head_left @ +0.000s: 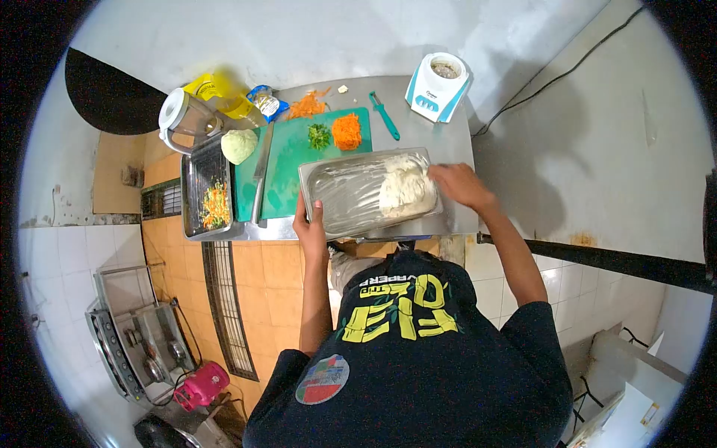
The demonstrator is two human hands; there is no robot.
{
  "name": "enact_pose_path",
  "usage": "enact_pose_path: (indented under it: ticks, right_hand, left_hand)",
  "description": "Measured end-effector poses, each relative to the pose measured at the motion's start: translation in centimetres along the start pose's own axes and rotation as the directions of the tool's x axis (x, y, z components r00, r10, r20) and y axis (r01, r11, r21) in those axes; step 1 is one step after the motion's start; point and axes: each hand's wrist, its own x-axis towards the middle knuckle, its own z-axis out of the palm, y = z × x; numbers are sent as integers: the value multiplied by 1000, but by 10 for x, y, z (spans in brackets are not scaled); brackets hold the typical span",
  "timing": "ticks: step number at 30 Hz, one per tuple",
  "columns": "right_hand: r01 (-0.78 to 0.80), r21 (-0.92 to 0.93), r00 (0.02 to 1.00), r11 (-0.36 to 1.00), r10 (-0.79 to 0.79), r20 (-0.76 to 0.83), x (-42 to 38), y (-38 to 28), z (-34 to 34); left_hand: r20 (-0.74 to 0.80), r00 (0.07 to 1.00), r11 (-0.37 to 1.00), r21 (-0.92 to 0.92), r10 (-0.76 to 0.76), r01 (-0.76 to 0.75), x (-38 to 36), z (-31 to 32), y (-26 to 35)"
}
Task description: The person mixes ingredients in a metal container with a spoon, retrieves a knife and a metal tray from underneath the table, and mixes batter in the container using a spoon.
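Note:
A rectangular metal pan [336, 173] is tilted over the front of the table, with a thick white creamy mixture [407, 190] heaped at its right end and smeared across the base. My left hand [311, 224] grips the pan's left end, thumb over the near rim. At the right end, my right hand [459, 184] is closed beside the mixture; whatever its fingers hold is hidden. Behind the pan, a green cutting board [287, 160] carries grated carrot [346, 132] and chopped green herbs [319, 136]. A large knife [262, 172] lies along the board's left side.
Left of the board stand a deep tray [190, 168] with chopped vegetables, a cabbage piece [239, 146] and a blender jug [187, 118]. A teal peeler [385, 117], carrot peelings [308, 103] and a blender base [438, 87] sit farther back. A wall borders the table behind.

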Motion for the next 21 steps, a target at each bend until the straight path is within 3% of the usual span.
enact_pose_path:
  ticks: [3, 6, 9, 12, 15, 18, 21]
  right_hand:
    - [88, 6, 989, 996, -87, -121, 17, -6, -12]
    - [34, -108, 998, 994, -28, 54, 24, 13, 1]
    - [24, -97, 989, 995, -9, 149, 5, 24, 9]
    - [-122, 7, 943, 992, 114, 313, -13, 10, 5]
    - [-95, 245, 944, 965, 9, 330, -17, 13, 16]
    - [23, 664, 993, 747, -92, 69, -14, 29, 56]
    - [66, 648, 990, 759, 32, -137, -20, 12, 48]
  left_hand:
    - [17, 1000, 1000, -10, -21, 21, -1, 0, 3]
    - [-1, 1000, 1000, -20, -22, 22, -3, 3, 5]
    - [-47, 999, 998, -65, 24, -27, -3, 1, 0]
    - [-35, 998, 998, -49, 47, -49, -2, -3, -5]
    - [15, 999, 999, -3, 44, -44, 6, -5, -4]
    - [36, 998, 999, -8, 47, -47, 12, 0, 7]
    - [20, 999, 999, -6, 47, -47, 13, -1, -2]
